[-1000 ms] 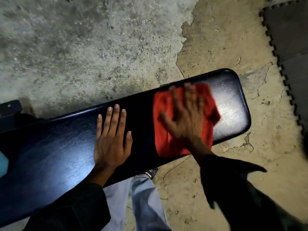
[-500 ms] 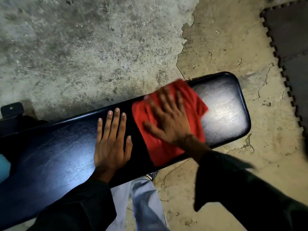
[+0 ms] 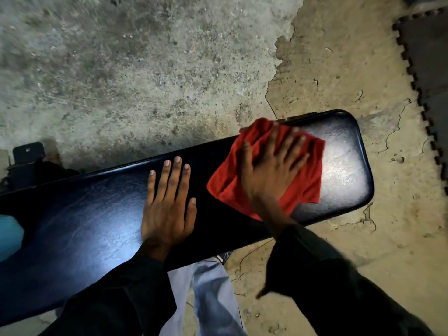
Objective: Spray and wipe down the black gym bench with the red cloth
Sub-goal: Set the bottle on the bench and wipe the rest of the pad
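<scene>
The black gym bench (image 3: 97,214) runs from lower left to upper right across the view, its padded top shiny under the light. On its right part lies the red cloth (image 3: 225,183), crumpled, with my right hand (image 3: 269,170) pressed flat on top of it, fingers spread toward the upper right and blurred. My left hand (image 3: 169,202) rests flat on the bench's middle, fingers apart, holding nothing. The bench's right end (image 3: 346,166) beyond the cloth shows a bright sheen.
A light blue object (image 3: 9,236) sits at the far left edge on the bench. A black metal frame part (image 3: 26,163) stands behind the bench at left. Dark interlocking floor mats (image 3: 431,69) border the cracked concrete at right. My jeans leg (image 3: 208,294) shows below the bench.
My right hand has slid the red cloth from near the bench's middle back toward the right end, and the cloth has bunched up. The left hand has stayed put.
</scene>
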